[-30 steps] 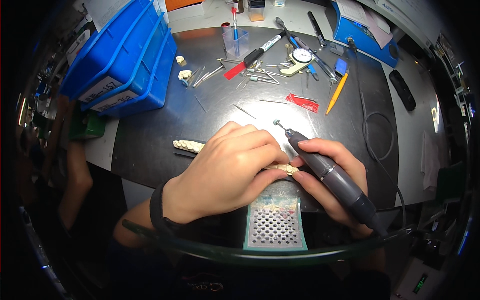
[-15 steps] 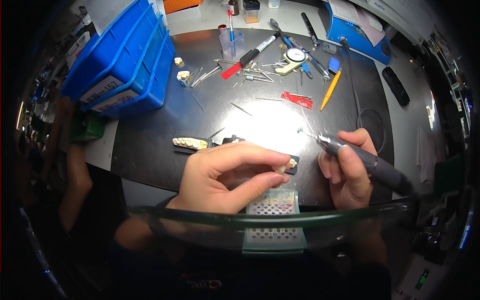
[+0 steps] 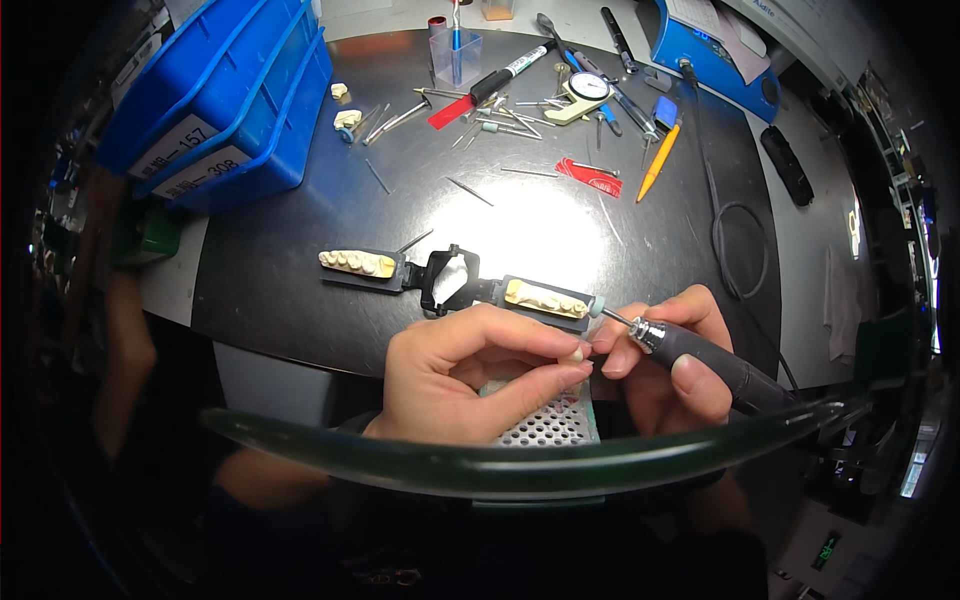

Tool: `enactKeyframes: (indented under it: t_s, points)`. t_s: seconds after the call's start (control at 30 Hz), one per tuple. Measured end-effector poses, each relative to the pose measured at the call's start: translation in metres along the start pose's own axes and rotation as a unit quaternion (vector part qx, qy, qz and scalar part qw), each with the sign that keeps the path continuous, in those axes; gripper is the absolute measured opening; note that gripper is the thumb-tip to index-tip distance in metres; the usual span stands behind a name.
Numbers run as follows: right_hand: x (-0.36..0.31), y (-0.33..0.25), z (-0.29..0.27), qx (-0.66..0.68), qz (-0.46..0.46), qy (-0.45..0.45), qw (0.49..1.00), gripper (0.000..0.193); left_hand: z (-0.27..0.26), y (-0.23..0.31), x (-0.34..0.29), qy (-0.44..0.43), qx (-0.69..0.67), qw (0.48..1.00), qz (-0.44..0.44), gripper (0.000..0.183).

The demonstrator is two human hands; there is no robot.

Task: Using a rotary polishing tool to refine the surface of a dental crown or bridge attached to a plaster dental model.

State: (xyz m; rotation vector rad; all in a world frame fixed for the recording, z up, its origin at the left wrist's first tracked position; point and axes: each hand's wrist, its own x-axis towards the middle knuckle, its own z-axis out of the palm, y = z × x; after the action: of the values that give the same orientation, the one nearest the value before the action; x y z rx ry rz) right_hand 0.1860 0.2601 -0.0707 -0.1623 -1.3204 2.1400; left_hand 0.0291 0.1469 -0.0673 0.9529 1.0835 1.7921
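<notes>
At the bench point(image 3: 270, 250), the left hand point(image 3: 460, 365) pinches one small tooth point(image 3: 573, 355) between thumb and finger as the right hand point(image 3: 668, 380) curls around one grinder point(image 3: 692, 348), its tip nearby. Two tooth models point(image 3: 355, 263) and one dial gauge point(image 3: 589, 87) lie beyond.

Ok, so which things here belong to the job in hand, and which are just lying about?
Seemingly part of the job:
small pale piece in the grip of the left hand
rotary handpiece in the right hand
toothed dental model nearby

Apparently just lying about:
dial gauge
slim yellow tool
marker
stacked blue bins
</notes>
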Motion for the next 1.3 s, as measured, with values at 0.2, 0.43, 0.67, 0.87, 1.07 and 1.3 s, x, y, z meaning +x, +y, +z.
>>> enactKeyframes:
  t_s: [0.2, 0.43, 0.67, 0.87, 1.07, 1.3]
  points:
    - [0.000, -0.016, 0.022, -0.005, 0.069, 0.078, 0.995, 0.040, -0.001, 0.004, -0.003, -0.006, 0.034, 0.999, 0.006, 0.020]
    - [-0.003, -0.011, 0.018, 0.025, 0.065, 0.088, 0.994, 0.037, -0.001, 0.002, -0.002, -0.013, 0.069, 0.995, 0.075, 0.019]
    - [-0.002, -0.010, 0.017, -0.010, 0.083, 0.102, 0.991, 0.035, 0.000, 0.003, -0.005, -0.002, 0.009, 1.000, 0.021, 0.026]
    - [-0.001, -0.012, 0.017, 0.006, 0.108, 0.103, 0.989, 0.036, 0.001, 0.002, -0.004, 0.002, 0.012, 0.998, 0.059, 0.021]
    - [-0.002, -0.011, 0.014, 0.082, 0.097, 0.066, 0.990, 0.032, 0.000, 0.000, -0.003, 0.000, 0.003, 0.997, 0.076, 0.019]
    - [-0.002, -0.010, 0.017, 0.061, 0.096, 0.077, 0.991, 0.034, -0.002, -0.001, -0.003, -0.005, 0.023, 0.997, 0.076, 0.020]
